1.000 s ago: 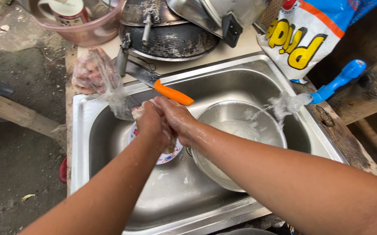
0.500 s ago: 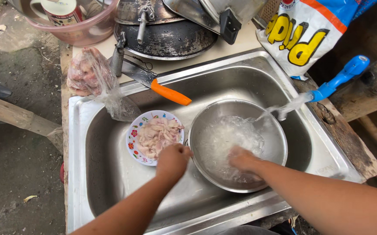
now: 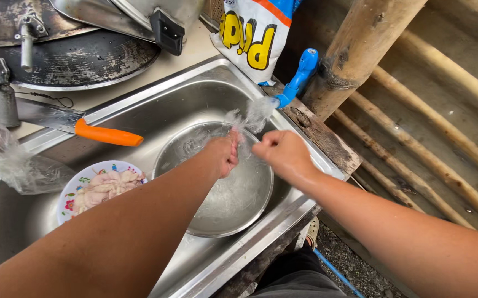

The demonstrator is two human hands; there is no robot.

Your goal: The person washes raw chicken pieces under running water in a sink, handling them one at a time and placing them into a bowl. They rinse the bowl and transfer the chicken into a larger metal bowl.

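Note:
My left hand [image 3: 224,153] is curled into a fist under the water that splashes from a blue tap [image 3: 301,76]. Just to its right, a small gap away, my right hand [image 3: 283,153] is also closed, and I see nothing in either hand. Both hover over a round metal bowl [image 3: 233,201] standing in the steel sink [image 3: 140,102]. At the sink's left, a flowered plate [image 3: 73,190] holds pale raw meat pieces [image 3: 106,185].
A knife with an orange handle [image 3: 108,134] lies on the sink's back rim. A crumpled clear plastic bag [image 3: 7,163] hangs over the left edge. Dark pots [image 3: 73,55] and a white printed pouch [image 3: 255,33] stand behind. A bamboo post [image 3: 360,49] rises at the right.
Both hands have lifted out of the bowl area and come together under the tap's stream. The view has swung to the right.

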